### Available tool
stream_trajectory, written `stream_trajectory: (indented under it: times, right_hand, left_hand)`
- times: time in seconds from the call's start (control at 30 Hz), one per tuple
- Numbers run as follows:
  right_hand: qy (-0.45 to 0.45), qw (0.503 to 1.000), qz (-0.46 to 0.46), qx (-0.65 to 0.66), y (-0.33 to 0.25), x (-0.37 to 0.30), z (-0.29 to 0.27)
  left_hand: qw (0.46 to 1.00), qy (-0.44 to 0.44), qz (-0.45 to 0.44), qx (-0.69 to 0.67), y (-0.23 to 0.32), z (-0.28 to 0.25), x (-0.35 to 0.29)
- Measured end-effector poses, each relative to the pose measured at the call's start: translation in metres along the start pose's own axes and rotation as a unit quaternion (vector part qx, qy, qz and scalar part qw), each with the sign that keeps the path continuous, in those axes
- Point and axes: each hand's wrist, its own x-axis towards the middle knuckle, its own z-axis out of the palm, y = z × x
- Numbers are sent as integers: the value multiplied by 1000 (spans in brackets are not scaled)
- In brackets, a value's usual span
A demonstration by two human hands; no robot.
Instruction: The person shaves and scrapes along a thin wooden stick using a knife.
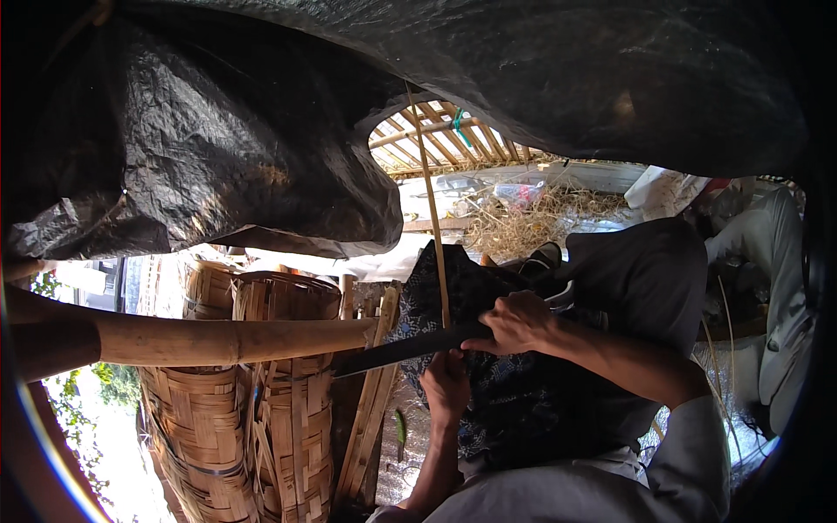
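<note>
And here, low in view, the left hand (446, 383) is seen curled tight, its fingers folded round the lower end of a thin bamboo strip (432, 209) (the exact pinch is partly covered by the blade). Just above and to the right, the right hand (514, 322) is closed firmly over the handle end of a long dark knife (410, 349). The blade is laid almost level, pointed left, just above the left hand, and the strip is crossed by it low down; from there the strip is held upright, reaching toward the black sheeting (261, 174) hung overhead. Beneath both hands, the lap is covered by a dark patterned cloth (423, 296).

Over to the left, a thick bamboo pole (227, 340) is passed in front of two tall woven baskets (196, 436), stood side by side; what is held inside cannot be told. Farther out, dry straw (514, 218) is heaped, backed by a slatted bamboo screen (436, 144) on which a green tie (460, 126) is knotted.
</note>
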Motion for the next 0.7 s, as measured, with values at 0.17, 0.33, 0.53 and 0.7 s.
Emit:
stream_trajectory:
  times: [0.17,0.33,0.53,0.7]
  right_hand:
    - [67,991,117,-8,22,14,-1]
    - [-65,997,31,29,-1,-6,-4]
    - [27,993,116,5,19,10,-4]
    - [1,995,99,23,11,2,-6]
  left_hand:
    - [999,-27,-36,28,8,0,0]
    - [1000,-7,-15,-15,-5,3,-1]
    - [1000,-16,-15,21,3,2,-4]
    - [999,-37,-22,-5,4,-6,-1]
